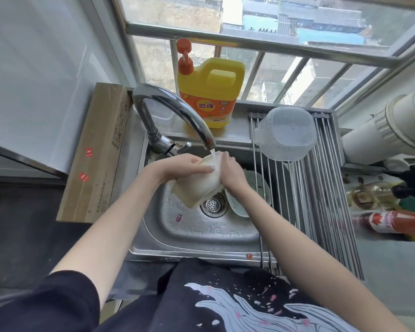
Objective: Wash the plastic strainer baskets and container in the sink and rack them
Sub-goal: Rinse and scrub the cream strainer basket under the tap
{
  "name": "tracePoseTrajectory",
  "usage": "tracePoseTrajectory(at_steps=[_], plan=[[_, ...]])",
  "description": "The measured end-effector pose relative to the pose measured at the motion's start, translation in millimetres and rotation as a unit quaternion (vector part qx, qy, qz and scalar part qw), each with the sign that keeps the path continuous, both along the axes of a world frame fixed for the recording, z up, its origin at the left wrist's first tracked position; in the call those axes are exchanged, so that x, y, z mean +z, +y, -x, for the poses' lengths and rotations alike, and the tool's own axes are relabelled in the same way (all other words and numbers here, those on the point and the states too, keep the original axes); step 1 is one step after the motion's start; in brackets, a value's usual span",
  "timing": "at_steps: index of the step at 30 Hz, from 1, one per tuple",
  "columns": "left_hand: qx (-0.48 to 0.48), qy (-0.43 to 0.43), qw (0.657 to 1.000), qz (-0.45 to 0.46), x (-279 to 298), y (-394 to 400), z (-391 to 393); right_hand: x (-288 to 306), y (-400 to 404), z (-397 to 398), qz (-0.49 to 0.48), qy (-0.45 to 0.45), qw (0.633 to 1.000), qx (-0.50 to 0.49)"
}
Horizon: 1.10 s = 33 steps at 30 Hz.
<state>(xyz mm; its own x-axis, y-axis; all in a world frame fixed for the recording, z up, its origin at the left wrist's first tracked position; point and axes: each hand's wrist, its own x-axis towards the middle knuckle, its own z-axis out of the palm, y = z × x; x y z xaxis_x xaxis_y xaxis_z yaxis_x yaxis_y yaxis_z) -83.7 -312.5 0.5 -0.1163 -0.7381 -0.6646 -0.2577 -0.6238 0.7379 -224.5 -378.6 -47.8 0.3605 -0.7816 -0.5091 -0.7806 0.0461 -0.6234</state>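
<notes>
**Cream basket under the tap, gripped from both sides**

The fingers of the left hand [181,167] curl over the upper wall of the cream plastic strainer basket [198,185], thumb pressed on its near face; the right hand [229,172] closes on the opposite side, fingers wrapped around the rim edge. Both hands hold the same basket, above the sink [201,236] bowl and directly under the faucet [177,113], whose stream lands on the basket's top edge.

The basket looks thin-walled and light, stiff enough to keep its shape yet likely to flex if squeezed. Wet plastic will probably be slippery, so a hold across the rim or opposite walls seems safest, as here. It is tilted: its long axis runs from lower left, above the drain [213,204], up to the right toward the spout, with the upper end in the stream.

A second, pale strainer basket [240,204] lies in the sink bowl to the right of the drain, unwashed by the look of it. The clear plastic container [286,134] already rests upside down on the roll-up rack [326,188]. A yellow detergent bottle [210,92] stands behind the faucet.
</notes>
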Motion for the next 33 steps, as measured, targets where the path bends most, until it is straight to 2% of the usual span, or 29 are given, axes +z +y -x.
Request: tracePoseTrajectory(at_steps=[2, 3, 4, 6, 8, 11, 15, 18, 20, 23, 24, 25, 26, 28, 29, 30, 32, 33], plan=[[0.032, -0.027, 0.999, 0.000, -2, 2, 1, 4, -11, 8, -0.183, -0.028, 0.976, -0.114], [0.084, -0.028, 0.996, 0.003, -4, 1, 6, 6, -12, 12, -0.231, -0.044, 0.959, -0.161], [0.154, -0.014, 0.988, 0.002, -7, -1, 12, 7, -11, 14, -0.252, -0.074, 0.948, -0.178], [0.278, 0.069, 0.958, -0.019, -8, -9, 19, 8, -5, 18, -0.242, -0.120, 0.949, -0.164], [0.328, 0.172, 0.928, -0.043, -3, -15, 21, 6, -1, 22, -0.230, -0.142, 0.952, -0.144], [0.326, 0.272, 0.904, -0.049, 7, -18, 18, -3, 2, 27, -0.254, -0.133, 0.938, -0.195], [0.294, 0.363, 0.884, -0.034, 13, -14, 18, -10, 7, 30, -0.358, -0.192, 0.863, -0.301], [0.278, 0.430, 0.858, -0.039, 12, -8, 19, -11, 8, 27, -0.410, -0.203, 0.822, -0.337], [0.287, 0.445, 0.847, -0.036, 9, -7, 20, -9, 9, 24, -0.454, -0.193, 0.798, -0.347], [0.284, 0.459, 0.842, -0.026, 8, -5, 20, -5, 12, 28, -0.483, -0.126, 0.798, -0.337], [0.280, 0.444, 0.851, -0.020, 9, -4, 20, -1, 14, 28, -0.479, -0.124, 0.804, -0.331], [0.272, 0.408, 0.871, -0.013, 9, -4, 21, 1, 15, 29, -0.466, -0.124, 0.812, -0.330], [0.256, 0.355, 0.899, -0.008, 9, -4, 24, 10, 16, 27, -0.477, -0.144, 0.797, -0.340], [0.241, 0.217, 0.946, -0.003, 7, -4, 31, 11, 15, 27, -0.450, -0.142, 0.807, -0.355], [0.251, 0.162, 0.954, 0.000, 6, -5, 35, 17, 16, 25, -0.422, -0.146, 0.822, -0.354], [0.264, 0.131, 0.956, 0.005, 5, -6, 37, 17, 15, 23, -0.364, -0.142, 0.856, -0.340], [0.258, 0.094, 0.961, 0.018, 4, -6, 41, 17, 6, 20, -0.164, -0.129, 0.941, -0.267], [0.255, 0.070, 0.964, 0.028, 1, -6, 42, 25, 2, 17, -0.092, -0.134, 0.962, -0.218]])
